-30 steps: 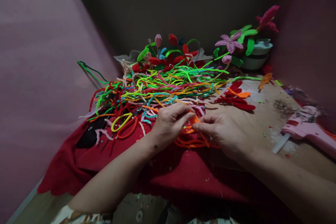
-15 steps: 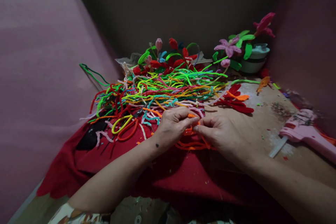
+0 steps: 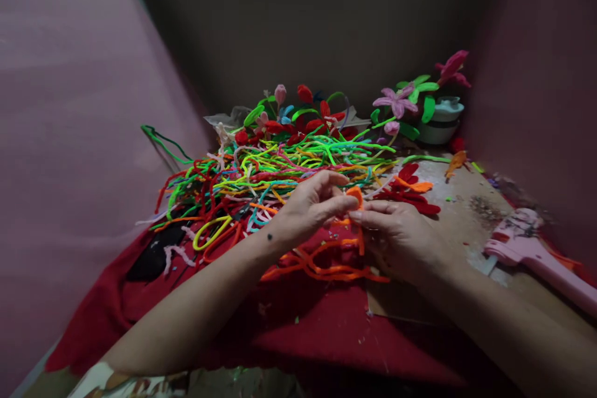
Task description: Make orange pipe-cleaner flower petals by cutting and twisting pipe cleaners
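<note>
Between my two hands is a bent orange pipe cleaner point(image 3: 355, 195), its loop standing up above the fingertips and a tail hanging below. The thumb and fingers of my left hand point(image 3: 319, 206) pinch it from the left. From the right, my right hand point(image 3: 392, 224) grips it between thumb and forefinger. Several loose orange pipe cleaners point(image 3: 321, 270) lie on the red cloth point(image 3: 298, 329) under my hands. Beyond my left hand spreads a heap of many-coloured pipe cleaners point(image 3: 298, 158). Red petal shapes point(image 3: 415, 199) with an orange one lie past my right hand.
A pink hot glue gun point(image 3: 527, 245) rests on the brown board point(image 3: 452, 249) at the right. Yellow-handled scissors point(image 3: 209, 233) and a black object point(image 3: 152, 255) lie at the left. Fuzzy flowers point(image 3: 396, 101) and a lidded pot point(image 3: 441, 124) stand behind. Walls flank both sides.
The orange pipe cleaner now shows an upright loop above my fingertips. My left fingers have lifted and spread somewhat. The view has shifted, showing more loose orange pieces below.
</note>
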`<state>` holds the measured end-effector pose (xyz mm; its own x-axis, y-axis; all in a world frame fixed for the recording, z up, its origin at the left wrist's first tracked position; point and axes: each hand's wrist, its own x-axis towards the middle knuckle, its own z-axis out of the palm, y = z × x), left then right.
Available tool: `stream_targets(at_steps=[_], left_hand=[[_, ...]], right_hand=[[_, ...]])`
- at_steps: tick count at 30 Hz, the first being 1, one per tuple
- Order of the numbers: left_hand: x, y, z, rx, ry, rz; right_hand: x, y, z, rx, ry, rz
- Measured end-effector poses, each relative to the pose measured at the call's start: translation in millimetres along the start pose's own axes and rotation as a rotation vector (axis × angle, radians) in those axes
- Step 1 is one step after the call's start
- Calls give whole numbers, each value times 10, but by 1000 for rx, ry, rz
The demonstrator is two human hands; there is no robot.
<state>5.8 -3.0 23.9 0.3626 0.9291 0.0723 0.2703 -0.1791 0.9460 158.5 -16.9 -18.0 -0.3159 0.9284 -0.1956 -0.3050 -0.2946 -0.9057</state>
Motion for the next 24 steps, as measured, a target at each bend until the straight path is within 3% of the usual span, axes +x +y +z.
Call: stream_targets(at_steps=[3,5,10,12,14,18,21,24], left_hand=[[6,-5,0,-34,-19,-83],[-20,-70,25,100,-18,-27],[-148,-259,109,691,132,486],[-168,-285,110,763,146,572],[-150,-280,94,631,192,477],[-73,-244,93,-16,223,45],[-56,-224,156,-351,82,-126],[-72,-213,221,-416,-22,-160]], right_hand=[[56,-35,-38,87,49,-16],[82,-25,-50,85,47,-9],[99,46,-25,116,99,-8],[105,60,-6,132,117,-3],[115,57,11,142,112,-27],[130,25,39,230,98,-43],[119,19,51,325,129,1],[90,20,63,328,90,14]])
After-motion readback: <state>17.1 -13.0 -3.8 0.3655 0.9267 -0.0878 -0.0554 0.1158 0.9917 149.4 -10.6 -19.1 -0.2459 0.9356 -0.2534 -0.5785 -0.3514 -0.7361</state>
